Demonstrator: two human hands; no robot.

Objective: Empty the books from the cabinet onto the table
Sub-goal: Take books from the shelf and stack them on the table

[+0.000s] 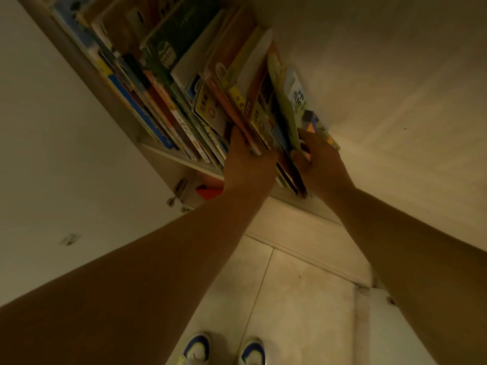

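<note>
The left hand (245, 159) curls round the near edges of a bunch of thin, colourful picture books (237, 96), and the right hand (319, 159) pinches the bunch's right side, thumb on a pale green cover. The books stand packed and leaning on the white wooden cabinet shelf (168, 156), beside a cream wall (395, 75). Below lie a pale tiled floor (303, 299) and two blue-and-white shoes (224, 350), in dim, yellowish light.

glossy paper books (210, 111) (printed covers), smooth floor tiles (303, 299)

One head-worn camera looks forward and steeply down (wide-angle), close to the cabinet shelf (181, 160), floor (303, 299) below.
</note>
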